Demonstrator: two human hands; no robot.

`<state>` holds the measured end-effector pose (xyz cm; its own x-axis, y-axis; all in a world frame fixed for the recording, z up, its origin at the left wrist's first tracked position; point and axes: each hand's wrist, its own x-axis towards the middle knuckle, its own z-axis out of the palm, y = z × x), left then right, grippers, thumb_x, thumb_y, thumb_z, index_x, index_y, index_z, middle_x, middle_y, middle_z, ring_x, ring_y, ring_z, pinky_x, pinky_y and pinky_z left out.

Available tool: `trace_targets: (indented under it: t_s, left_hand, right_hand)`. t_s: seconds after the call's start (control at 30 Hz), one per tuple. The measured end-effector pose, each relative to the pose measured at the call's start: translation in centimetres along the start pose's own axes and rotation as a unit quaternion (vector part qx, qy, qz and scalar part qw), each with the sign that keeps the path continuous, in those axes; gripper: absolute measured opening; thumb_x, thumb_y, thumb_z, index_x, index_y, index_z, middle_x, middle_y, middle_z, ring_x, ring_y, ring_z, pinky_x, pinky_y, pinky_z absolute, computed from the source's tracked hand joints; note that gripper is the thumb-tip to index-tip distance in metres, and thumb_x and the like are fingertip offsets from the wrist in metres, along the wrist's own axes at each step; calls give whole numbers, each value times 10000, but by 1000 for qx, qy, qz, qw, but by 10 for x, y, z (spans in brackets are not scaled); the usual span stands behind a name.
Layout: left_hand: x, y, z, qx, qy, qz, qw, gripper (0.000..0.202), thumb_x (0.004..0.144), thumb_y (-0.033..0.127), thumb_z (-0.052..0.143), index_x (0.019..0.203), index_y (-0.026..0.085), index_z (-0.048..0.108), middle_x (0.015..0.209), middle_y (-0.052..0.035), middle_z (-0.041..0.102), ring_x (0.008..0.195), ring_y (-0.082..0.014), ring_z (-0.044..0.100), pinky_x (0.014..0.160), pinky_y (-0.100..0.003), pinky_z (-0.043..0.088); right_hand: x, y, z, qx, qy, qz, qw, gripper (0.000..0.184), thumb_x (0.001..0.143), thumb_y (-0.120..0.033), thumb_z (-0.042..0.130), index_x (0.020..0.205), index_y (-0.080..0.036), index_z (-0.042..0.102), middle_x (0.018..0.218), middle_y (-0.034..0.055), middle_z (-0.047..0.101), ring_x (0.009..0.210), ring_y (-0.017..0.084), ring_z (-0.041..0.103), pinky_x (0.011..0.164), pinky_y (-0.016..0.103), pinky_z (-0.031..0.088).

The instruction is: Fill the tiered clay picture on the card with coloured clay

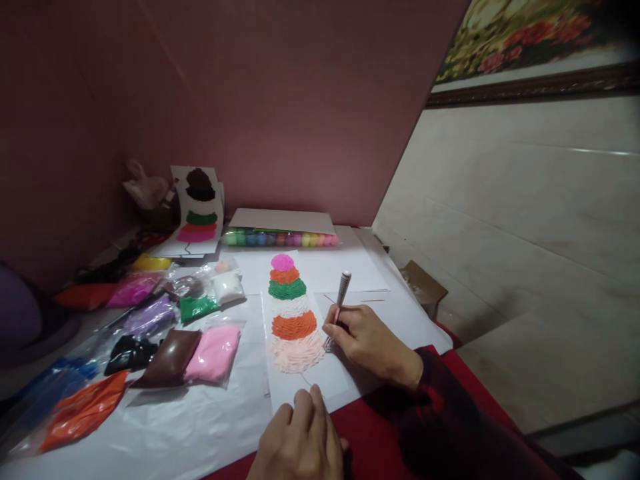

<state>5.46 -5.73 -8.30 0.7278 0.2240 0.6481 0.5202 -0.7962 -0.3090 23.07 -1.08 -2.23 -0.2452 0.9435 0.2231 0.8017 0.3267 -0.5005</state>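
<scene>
Right hand [367, 340]: closed round a pen-like tool [341, 293], tip hidden against clay picture [293, 313].
Left hand [300, 440]: fingers curled, pinning card's [320, 383] near edge, partly cut off.

One head-worn camera looks forward and down, close over the near edge of the white paper-covered table [210, 427], facing the far maroon wall [280, 100].

- Setting: a room in a home, used as a craft corner.
- Evidence: a framed floral painting [530, 40] hangs on the wall.
- Evidence: bags of coloured modelling clay [150, 333] lie on a paper-covered table [360, 267] beside a clay-relief picture [293, 313].
</scene>
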Motion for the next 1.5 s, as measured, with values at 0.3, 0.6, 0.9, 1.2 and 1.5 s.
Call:
trace_targets:
  t_s: [0.3, 0.6, 0.9, 1.2, 1.5]
  left_hand:
    - [1, -1, 0, -5, -1, 4, 1000, 125, 773, 165, 564, 727, 96, 657, 814, -149, 715, 621, -240, 607, 424, -282, 403]
    - [0, -1, 2, -4, 3, 3, 1000, 123, 771, 184, 579, 719, 100, 652, 812, -145, 717, 609, -237, 612, 415, -277, 406]
    - [-1, 0, 4, -8, 9, -3, 1000, 153, 787, 171, 546, 725, 90, 660, 809, -152, 715, 617, -243, 614, 410, -281, 408]
    - [0, -1, 3, 3, 6, 0, 1000, 131, 771, 182, 567, 726, 98, 657, 810, -151, 712, 620, -235, 608, 431, -282, 408]
    - [0, 0, 3, 1, 10, 2, 1000, 139, 779, 168, 547, 725, 93, 651, 800, -149, 712, 609, -239, 606, 420, -285, 403]
  right_hand:
    - [0, 3, 2, 5, 30, 12, 999, 172, 851, -132, 494, 744, -145, 629, 726, 42, 668, 671, 150, 605, 660, 246, 430]
    - [2, 3, 3, -9, 32, 16, 999, 165, 842, -124, 497, 759, -129, 640, 733, 52, 671, 678, 160, 609, 663, 257, 425]
    - [1, 1, 5, 30, 54, 21, 998, 164, 847, -133, 496, 727, -147, 607, 693, 31, 649, 637, 143, 592, 637, 250, 423]
    - [3, 4, 9, 24, 76, 25, 996, 181, 862, -146, 483, 714, -159, 586, 676, 25, 637, 625, 142, 582, 644, 247, 417]
    - [5, 5, 11, 44, 80, 47, 995, 191, 868, -157, 474, 712, -151, 584, 646, 20, 618, 591, 132, 555, 612, 236, 419]
